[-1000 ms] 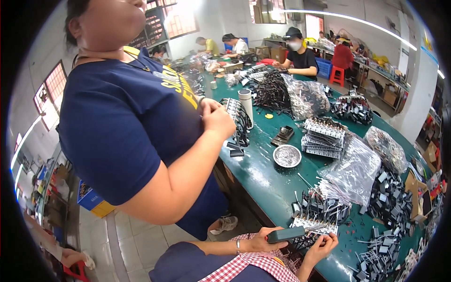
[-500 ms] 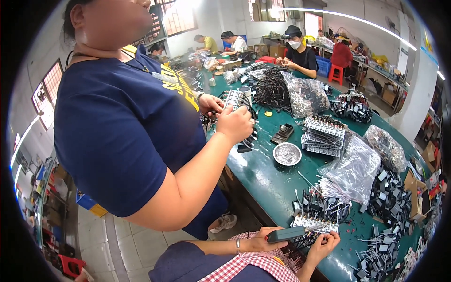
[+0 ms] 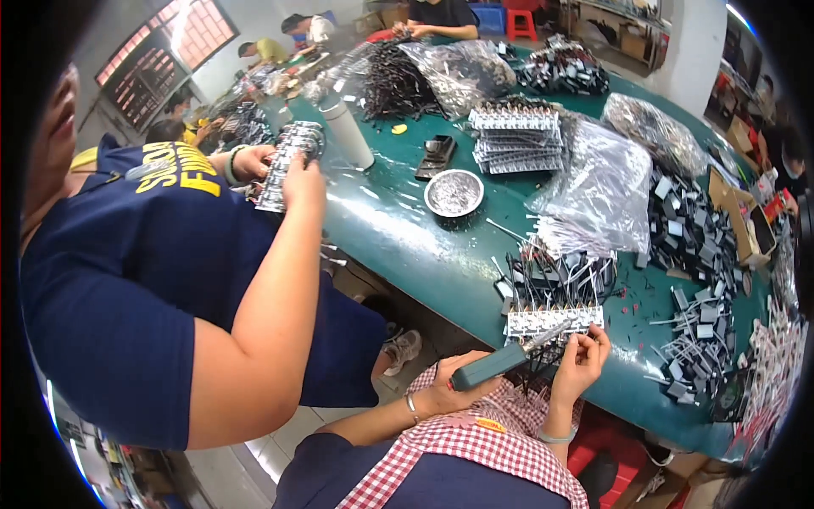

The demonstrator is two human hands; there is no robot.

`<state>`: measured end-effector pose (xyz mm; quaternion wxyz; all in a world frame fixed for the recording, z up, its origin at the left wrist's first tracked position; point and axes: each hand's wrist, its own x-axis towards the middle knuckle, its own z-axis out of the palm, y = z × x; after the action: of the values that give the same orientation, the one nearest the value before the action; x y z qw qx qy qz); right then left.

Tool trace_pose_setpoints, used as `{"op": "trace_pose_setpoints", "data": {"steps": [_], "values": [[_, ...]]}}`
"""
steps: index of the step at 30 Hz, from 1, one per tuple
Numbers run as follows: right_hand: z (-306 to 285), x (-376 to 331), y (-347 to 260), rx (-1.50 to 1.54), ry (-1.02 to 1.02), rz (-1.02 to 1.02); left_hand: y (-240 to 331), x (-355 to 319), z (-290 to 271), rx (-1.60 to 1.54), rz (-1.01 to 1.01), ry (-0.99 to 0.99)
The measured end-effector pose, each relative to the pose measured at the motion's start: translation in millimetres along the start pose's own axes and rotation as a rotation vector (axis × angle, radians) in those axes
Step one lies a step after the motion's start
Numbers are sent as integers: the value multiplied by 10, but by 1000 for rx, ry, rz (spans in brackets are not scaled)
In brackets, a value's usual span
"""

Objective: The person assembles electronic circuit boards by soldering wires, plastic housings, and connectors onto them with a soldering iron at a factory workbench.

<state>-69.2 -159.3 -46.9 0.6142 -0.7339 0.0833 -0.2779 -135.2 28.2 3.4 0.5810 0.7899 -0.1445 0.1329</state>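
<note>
There are one green-handled tool (image 3: 492,367), one metal bowl (image 3: 454,193), one white bottle (image 3: 347,136) and three big clear bags (image 3: 598,188).

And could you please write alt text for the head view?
The left hand holds a green tool, its tip at a white board; the right hand is at the board's right end. The table bears a metal bowl, stacked boards and black parts; a co-worker at left holds another board.

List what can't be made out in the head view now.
Head view, all four:
Left hand: some fingers hidden behind the green-handled tool.
Tool's tip: contact with white board too small to judge.
Right hand: whether it pinches the board, too small.
Black-shirted co-worker: head cut off by upper edge.
</note>
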Motion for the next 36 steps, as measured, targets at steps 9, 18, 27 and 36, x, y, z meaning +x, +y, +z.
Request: {"op": "trace_pose_setpoints", "data": {"steps": [9, 18, 27, 36], "values": [[-170, -12, 19, -187, -59, -17, -96, -9, 87, -87, 2, -51], [-192, -2, 0, -215, -107, -24, -126, -24, 36, -101, -69, -58], [-205, 77, -51, -292, -144, -3, -197, 57, 30, -129, -77, -61], [-187, 147, -122, -345, -203, 29, -263, 214, -50, -198, -84, -22]]}}
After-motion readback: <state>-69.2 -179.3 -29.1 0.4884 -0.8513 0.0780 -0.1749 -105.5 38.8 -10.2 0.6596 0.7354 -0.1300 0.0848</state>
